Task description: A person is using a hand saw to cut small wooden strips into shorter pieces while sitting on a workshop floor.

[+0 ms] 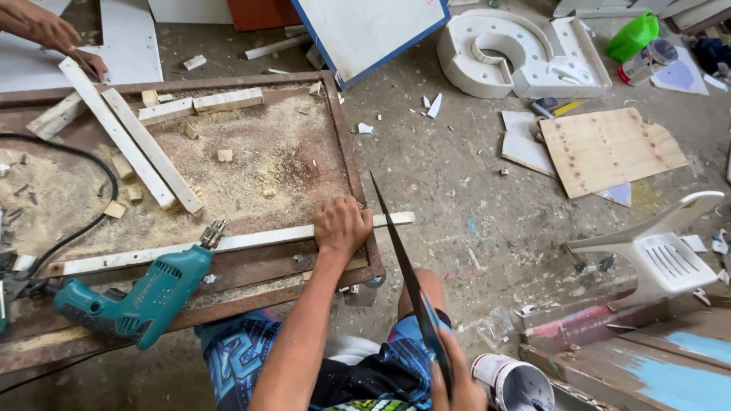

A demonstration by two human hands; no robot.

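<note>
My left hand [340, 227] presses down on a long white wooden strip [228, 243] that lies along the front edge of a rusty, sawdust-covered work table [346, 156]. The strip's end sticks out past the table's right edge. My right hand [457, 380] grips the handle of a hand saw [400, 259], whose blade rises steeply and crosses the strip just right of my left hand. A teal electric drill [145, 297] rests on the table's front left, bit pointing at the strip.
Another person's hands [53, 38] hold white strips [129, 144] at the table's far left. A black cable [91, 221] curls over the sawdust. On the floor: a plywood sheet [609, 148], white foam shape [518, 53], white plastic chair [662, 255], a paint can [514, 384].
</note>
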